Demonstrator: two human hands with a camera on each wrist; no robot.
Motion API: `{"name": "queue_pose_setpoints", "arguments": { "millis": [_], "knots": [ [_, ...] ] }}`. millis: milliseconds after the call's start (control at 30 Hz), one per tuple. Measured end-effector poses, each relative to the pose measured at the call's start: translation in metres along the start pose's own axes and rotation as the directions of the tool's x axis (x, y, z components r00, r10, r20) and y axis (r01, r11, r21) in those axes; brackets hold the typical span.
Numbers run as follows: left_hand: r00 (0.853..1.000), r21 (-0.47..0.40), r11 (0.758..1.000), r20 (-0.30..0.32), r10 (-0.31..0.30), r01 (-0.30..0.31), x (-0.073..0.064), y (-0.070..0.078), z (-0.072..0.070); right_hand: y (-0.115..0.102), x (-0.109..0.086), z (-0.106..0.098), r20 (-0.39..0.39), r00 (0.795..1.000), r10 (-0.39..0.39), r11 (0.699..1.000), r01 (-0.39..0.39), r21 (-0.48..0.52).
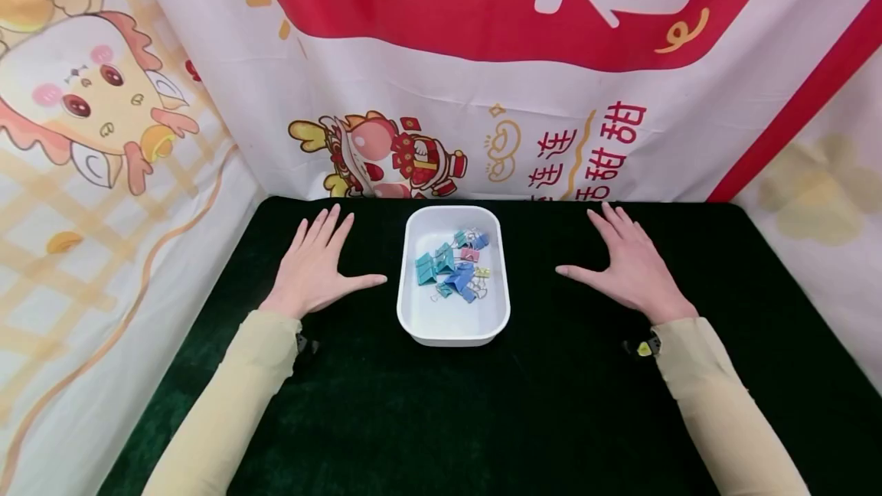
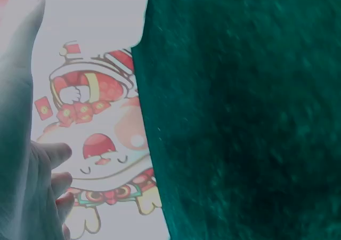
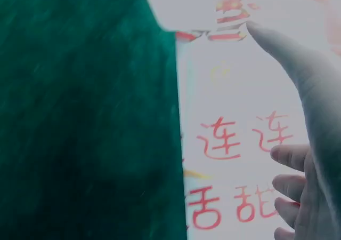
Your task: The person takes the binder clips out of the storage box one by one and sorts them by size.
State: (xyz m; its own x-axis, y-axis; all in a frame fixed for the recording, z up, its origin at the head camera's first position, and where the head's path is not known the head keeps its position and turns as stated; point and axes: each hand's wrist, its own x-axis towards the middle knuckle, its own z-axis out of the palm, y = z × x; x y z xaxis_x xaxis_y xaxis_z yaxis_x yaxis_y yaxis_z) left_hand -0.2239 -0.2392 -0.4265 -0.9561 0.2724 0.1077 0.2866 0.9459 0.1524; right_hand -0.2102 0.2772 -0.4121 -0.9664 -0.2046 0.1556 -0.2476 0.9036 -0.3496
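A white rectangular tray (image 1: pixel 455 321) stands between my two hands in the head view. Inside it lie several binder clips (image 1: pixel 460 279), teal, blue, pink and yellow, heaped towards the middle and far part. To the tray's left, my left hand (image 1: pixel 314 262) has its fingers straight and its thumb pointing at the tray, holding nothing. My right hand (image 1: pixel 630 270) mirrors it on the right side, fingers spread, thumb apart from the tray. Each wrist view shows its own hand, the left (image 2: pixel 26 144) and the right (image 3: pixel 314 117), with no object in the fingers.
A dark green cloth (image 1: pixel 441 419) covers the table. Behind its far edge hangs a white and red printed curtain (image 1: pixel 427 83). Another patterned cloth (image 1: pixel 89 251) hangs along the left side, and a pale one (image 1: pixel 820 197) along the right.
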Motion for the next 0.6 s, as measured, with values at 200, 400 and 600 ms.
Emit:
{"name": "queue_pose_setpoints", "arguments": {
  "millis": [200,400,600],
  "knots": [
    [1.0,-0.043,0.999,-0.01,0.02,-0.02,-0.001,0.017,-0.008,-0.023,0.006,-0.007,-0.035,0.999,0.013,0.995,-0.01,0.102],
    [0.999,-0.101,0.994,-0.004,0.045,-0.045,-0.005,0.037,-0.008,-0.048,0.013,-0.01,-0.111,0.994,-0.015,0.987,0.033,0.159],
    [0.997,-0.106,0.992,0.006,0.074,-0.073,-0.009,0.058,-0.001,-0.077,0.02,-0.008,-0.174,0.983,-0.053,0.968,0.094,0.233]
  ]
}}
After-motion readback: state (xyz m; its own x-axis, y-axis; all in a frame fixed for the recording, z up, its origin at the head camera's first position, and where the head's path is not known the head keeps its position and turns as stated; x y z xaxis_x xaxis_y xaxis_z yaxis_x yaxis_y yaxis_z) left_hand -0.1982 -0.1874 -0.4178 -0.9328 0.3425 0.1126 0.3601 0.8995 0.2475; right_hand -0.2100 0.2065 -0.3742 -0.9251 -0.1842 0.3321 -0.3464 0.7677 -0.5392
